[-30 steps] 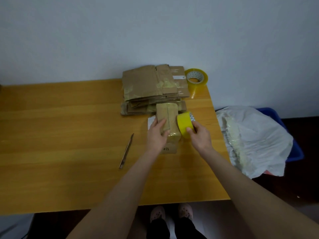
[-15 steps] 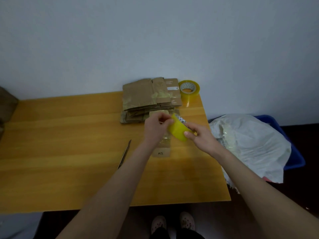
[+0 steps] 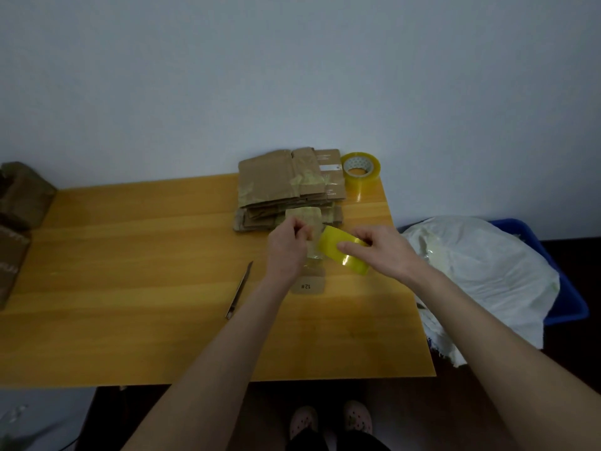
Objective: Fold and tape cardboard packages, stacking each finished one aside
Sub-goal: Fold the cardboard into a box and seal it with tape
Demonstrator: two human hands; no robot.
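Yellow tape roll sat clamped in my right hand; my left hand pinched the cardboard package. Mid-taping, I judged; cutting was due next.

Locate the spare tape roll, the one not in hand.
Head view: the spare tape roll sits at the far right corner of the table, just right of the cardboard stack.

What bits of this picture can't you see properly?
Head view, all of it:
Package: the left hand covers its middle.
What that hand's grip pinches: its curled fingers hide it.
Tape end off the tape roll in the right hand: too clear, blurred.
Brown boxes: cut by the left edge.
Blue bin: the white bag covers its inside.
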